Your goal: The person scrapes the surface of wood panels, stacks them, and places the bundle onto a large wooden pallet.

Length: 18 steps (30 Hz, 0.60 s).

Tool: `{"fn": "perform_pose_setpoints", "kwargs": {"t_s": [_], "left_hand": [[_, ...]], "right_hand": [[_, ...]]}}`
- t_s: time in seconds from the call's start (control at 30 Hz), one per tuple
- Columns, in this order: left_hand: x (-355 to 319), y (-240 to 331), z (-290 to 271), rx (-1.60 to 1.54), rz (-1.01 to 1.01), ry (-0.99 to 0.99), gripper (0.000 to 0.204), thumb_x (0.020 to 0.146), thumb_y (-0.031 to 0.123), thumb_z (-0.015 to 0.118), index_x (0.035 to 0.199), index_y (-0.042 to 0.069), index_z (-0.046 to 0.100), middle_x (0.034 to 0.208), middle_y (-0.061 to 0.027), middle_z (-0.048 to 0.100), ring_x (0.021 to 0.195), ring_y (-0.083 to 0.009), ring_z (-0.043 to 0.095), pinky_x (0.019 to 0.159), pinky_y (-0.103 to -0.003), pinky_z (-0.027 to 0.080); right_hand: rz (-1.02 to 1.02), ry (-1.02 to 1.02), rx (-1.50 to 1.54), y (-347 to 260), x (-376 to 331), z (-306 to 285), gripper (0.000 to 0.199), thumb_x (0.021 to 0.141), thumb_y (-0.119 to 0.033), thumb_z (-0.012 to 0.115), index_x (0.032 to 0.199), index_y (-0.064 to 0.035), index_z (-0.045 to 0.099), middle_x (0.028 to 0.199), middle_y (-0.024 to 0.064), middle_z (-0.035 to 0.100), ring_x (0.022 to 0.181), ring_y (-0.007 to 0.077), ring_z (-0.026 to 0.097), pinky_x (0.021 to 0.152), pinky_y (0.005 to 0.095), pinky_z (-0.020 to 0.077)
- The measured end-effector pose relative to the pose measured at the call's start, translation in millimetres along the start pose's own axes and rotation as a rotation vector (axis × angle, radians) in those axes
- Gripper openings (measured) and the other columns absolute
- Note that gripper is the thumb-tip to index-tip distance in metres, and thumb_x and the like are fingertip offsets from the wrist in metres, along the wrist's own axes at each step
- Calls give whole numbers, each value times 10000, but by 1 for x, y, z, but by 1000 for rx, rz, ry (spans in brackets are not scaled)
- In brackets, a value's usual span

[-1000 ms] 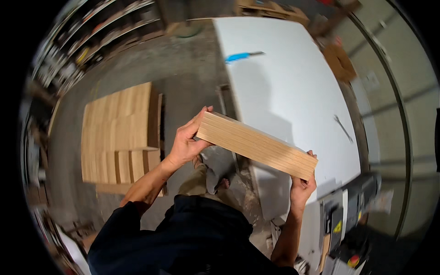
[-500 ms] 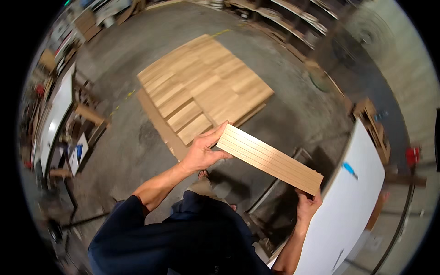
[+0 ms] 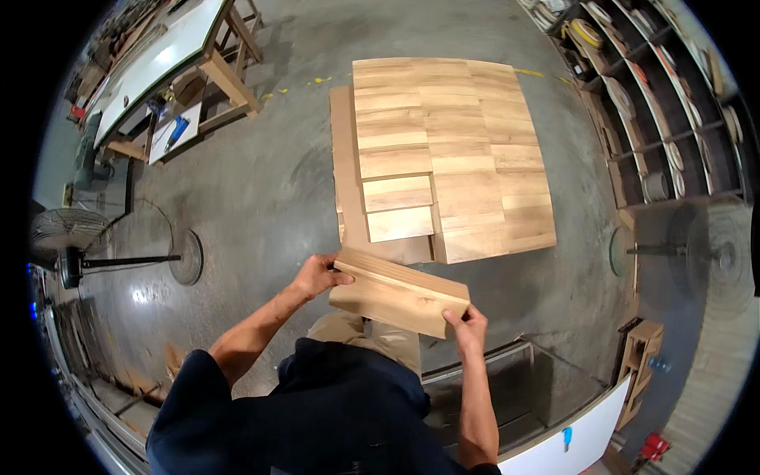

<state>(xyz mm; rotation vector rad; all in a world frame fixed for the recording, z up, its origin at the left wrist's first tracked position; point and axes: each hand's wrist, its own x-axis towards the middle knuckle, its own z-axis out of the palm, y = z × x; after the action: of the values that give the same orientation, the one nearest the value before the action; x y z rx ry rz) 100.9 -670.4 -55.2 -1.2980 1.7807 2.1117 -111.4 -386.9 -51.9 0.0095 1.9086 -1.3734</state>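
Wooden block (image 3: 396,298), long axis slanting down-right in view, grasped at its ends by left hand (image 3: 318,275) and right hand (image 3: 469,328); block stack (image 3: 467,174) beyond.

Illumination is moderate, apparently from overhead. The stack (image 3: 467,158) is brightly lit; the shirt (image 3: 317,419) reads nearly black. Glare spots appear on the far-left worktop (image 3: 158,63) and on the left floor (image 3: 261,206). Shadow lies beside the near-right worktop (image 3: 590,447). The board (image 3: 396,305) is sharp. Fisheye distortion bends the right shelves (image 3: 645,87); the rim is black.
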Motion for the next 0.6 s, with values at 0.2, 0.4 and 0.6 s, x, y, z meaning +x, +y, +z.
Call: {"fn": "perform_pose_setpoints", "kwargs": {"t_s": [0.2,0.4,0.6], "left_hand": [[82,-24,-33,-204,-160,140,464,724,119,810,1128,-33,640,989,-87,682,887,-183,619,812,-332,496],[215,-90,-71,-319,-381,263,411,731,103,800,1071,-68,644,951,-90,681,814,-193,623,743,-343,501],[349,-158,-83,-289,-412,216,515,745,190,805,1137,-73,601,1056,-132,658,982,-250,604,848,-396,491]], "right_hand": [[149,-190,-76,1,147,62,334,748,-58,740,1054,46,655,953,100,679,813,167,626,736,310,503],[277,-236,-166,41,300,133,314,763,-57,725,1058,25,654,942,100,683,791,173,626,727,309,506],[179,-183,-371,125,428,159,310,799,-186,709,1041,5,677,926,118,697,823,196,635,769,320,488]]}}
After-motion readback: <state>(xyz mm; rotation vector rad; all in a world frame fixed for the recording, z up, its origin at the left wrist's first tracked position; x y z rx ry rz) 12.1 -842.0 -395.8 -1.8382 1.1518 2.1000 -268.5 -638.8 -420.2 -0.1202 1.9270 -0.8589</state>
